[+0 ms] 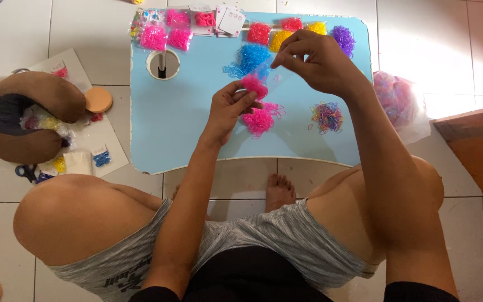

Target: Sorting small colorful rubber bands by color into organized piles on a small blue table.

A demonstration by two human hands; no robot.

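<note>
1. The left hand [227,109] was closed on a pink clump [254,85] of small elastic bands, pinched between thumb and fingertips above the light blue surface [185,128].
2. The right hand [317,61] pinched the top edge of a small clear bag [266,71], fingers pressed together on it; the bag hung just right of the pink clump and touched it.
3. Below the hands, a loose pink pile [259,118] of bands lay on the surface, near its middle.
4. To the right of that pile lay a mixed pile [327,116] of many colours, apart from it.
5. A blue pile [248,60] lay farther off, partly behind the clear bag.
6. Along the far edge stood a row of small packets: pink packets [166,34] at the left, then a red packet [259,32], a yellow packet [280,39] and a purple packet [343,38] toward the right.
7. A round hole [162,64] was cut in the surface at the far left.
8. On the floor to the left lay a brown neck pillow [29,114] with more small packets inside its curve.
9. On the floor to the right sat a large bag [395,98] of pinkish bands, beside the surface's edge.
</note>
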